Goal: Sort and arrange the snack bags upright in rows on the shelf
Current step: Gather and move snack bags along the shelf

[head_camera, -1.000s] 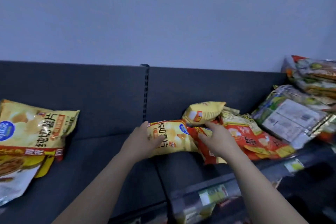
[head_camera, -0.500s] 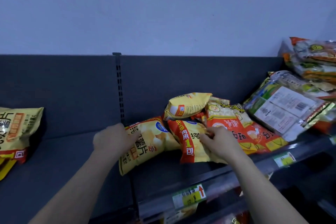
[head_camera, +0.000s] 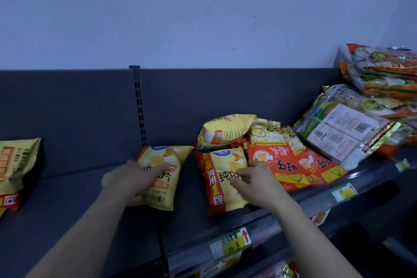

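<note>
On the dark grey shelf (head_camera: 67, 205) my left hand (head_camera: 133, 176) grips a yellow chip bag (head_camera: 162, 165) that stands nearly upright against its left side. My right hand (head_camera: 252, 183) holds a second yellow chip bag with a red strip (head_camera: 218, 178), fingers curled on its front. Behind these lies another yellow bag (head_camera: 225, 131) on its side, and next to it several orange-red snack bags (head_camera: 291, 162) lie flat.
A yellow bag (head_camera: 15, 165) leans at the far left edge. A heap of green and silver packs (head_camera: 343, 128) is piled at the right, with more bags (head_camera: 383, 70) on top. A price tag (head_camera: 230, 244) hangs on the shelf's front rail. The slotted upright (head_camera: 138, 106) divides the back panel.
Both yellow bags have been pulled apart and turned more upright. My left hand's bag moved left of the other; the view has shifted slightly right and closer.
</note>
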A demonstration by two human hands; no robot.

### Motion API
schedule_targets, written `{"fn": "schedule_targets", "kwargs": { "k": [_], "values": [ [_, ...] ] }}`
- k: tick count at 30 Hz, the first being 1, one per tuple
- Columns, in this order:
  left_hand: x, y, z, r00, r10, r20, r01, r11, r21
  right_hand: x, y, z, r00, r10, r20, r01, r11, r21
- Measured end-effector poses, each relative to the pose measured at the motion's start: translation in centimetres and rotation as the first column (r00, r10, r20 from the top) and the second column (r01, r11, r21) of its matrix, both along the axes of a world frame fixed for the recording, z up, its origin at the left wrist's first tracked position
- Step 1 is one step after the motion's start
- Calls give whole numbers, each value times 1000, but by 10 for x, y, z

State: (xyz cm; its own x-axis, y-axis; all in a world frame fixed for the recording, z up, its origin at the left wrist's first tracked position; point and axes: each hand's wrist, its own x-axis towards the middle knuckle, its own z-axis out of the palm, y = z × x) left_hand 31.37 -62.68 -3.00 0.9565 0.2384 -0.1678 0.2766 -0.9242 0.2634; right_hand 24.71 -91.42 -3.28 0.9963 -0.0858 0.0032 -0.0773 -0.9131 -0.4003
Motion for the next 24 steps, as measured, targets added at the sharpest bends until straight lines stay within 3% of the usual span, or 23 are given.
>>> {"fn": "schedule_targets", "kwargs": {
  "k": [5, 10, 13, 16, 19, 24],
  "values": [
    [-8, -2, -8, 998, -55, 23, 56, 996, -63, 1, 12, -4, 995, -58, 78, 29, 941, 336],
    [-14, 5, -17, 996, -60, 72, 84, 912, -401, 9, 15, -13, 996, -71, -48, 84, 917, 389],
    [-19, 7, -22, 992, -32, 122, 88, 866, -492, 4, 24, -15, 991, -38, -130, 91, 896, 434],
    [-25, 7, -27, 986, 12, 168, 90, 806, -586, 2, 28, -19, 997, -51, -52, 70, 871, 487],
    [-38, 8, -20, 975, 51, 214, 111, 727, -678, 1, 27, -19, 999, -44, 20, 23, 793, 609],
    [-63, 28, 14, 940, 109, 323, 186, 629, -755, -14, 41, 4, 985, -16, 174, -133, 579, 804]
  ]
}}
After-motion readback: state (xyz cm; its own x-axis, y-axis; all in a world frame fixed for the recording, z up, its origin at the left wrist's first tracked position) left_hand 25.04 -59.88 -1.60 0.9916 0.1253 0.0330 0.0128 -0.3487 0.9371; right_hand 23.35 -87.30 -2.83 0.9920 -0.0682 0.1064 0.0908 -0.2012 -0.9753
